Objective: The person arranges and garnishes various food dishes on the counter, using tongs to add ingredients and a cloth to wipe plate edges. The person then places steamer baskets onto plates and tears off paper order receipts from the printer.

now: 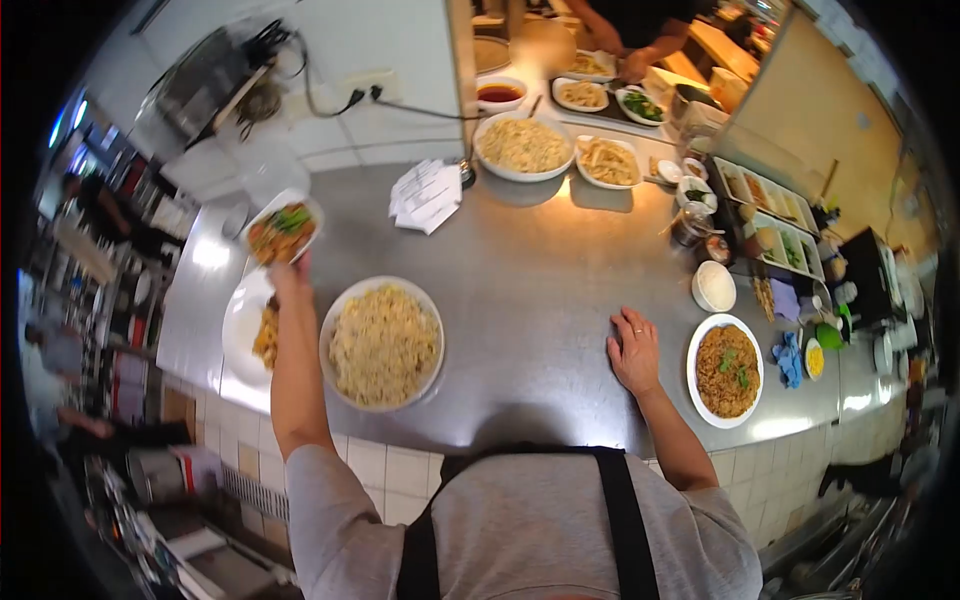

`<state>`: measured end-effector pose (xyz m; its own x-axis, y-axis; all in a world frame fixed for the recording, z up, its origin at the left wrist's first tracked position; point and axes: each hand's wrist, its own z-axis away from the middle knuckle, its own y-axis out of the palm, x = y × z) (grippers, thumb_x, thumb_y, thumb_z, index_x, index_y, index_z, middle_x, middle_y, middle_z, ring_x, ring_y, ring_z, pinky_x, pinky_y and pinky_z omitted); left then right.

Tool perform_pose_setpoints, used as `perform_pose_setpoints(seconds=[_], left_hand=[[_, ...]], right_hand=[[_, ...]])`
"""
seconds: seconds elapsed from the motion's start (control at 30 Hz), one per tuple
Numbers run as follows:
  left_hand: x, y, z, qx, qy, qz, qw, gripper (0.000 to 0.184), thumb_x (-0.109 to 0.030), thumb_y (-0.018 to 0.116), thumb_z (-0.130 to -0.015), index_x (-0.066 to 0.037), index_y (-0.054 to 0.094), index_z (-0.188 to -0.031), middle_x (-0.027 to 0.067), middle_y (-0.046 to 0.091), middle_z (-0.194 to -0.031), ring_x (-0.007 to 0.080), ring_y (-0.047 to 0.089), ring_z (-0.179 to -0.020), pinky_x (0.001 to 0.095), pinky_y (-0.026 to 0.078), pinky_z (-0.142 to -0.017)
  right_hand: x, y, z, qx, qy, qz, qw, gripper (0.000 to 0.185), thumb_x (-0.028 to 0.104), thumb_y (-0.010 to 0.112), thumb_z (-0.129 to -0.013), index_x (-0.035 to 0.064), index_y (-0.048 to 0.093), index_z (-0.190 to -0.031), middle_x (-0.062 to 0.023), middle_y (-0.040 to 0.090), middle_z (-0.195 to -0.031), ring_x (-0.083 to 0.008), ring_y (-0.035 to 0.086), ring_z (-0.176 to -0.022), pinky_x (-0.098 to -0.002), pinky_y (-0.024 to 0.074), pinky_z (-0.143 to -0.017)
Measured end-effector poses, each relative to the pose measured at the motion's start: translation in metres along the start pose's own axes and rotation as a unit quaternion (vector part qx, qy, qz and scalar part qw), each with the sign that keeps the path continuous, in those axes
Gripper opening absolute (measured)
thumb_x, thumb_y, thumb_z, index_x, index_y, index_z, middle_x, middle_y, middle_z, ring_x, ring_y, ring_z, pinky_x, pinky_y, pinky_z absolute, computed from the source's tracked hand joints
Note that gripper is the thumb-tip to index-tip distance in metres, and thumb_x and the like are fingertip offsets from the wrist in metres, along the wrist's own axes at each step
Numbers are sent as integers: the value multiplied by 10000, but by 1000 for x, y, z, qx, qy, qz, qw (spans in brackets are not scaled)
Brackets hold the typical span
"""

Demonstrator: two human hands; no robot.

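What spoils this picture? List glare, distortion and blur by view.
Head view: fisheye bending, black corners; head view: white glare patches on the steel counter, orange glare beside the upper fried-rice bowl; head view: print on the paper slips too soft to read.

Left hand (289, 274) holds dish (281, 233); right hand (635, 352) on counter (530, 310).

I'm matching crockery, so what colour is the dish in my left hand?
The dish in your left hand is white; its rim shows in the head view.
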<state>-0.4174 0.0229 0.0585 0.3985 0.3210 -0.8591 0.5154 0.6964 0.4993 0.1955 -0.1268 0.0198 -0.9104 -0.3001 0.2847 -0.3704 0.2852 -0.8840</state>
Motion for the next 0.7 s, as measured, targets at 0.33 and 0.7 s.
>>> perform_pose_setpoints(seconds=[0.33,0.7], left_hand=[[83,110,230,177,-240,-36,954,309,-6,402,-908,55,426,-1209,226,592,-1093,329,641,-934,419,600,-767],[219,224,366,227,-307,-109,918,275,-57,431,-935,-27,450,-1207,172,644,-1020,278,664,-863,417,589,-751]], right_hand=[[-20,-5,10,55,-58,-46,996,413,190,644,-788,92,567,-1181,-197,465,-1323,-356,465,-1187,-460,348,-1001],[-73,-162,29,165,10,-189,968,333,123,637,-818,80,588,-1144,-161,480,-1338,-368,507,-1172,-409,420,-966]])
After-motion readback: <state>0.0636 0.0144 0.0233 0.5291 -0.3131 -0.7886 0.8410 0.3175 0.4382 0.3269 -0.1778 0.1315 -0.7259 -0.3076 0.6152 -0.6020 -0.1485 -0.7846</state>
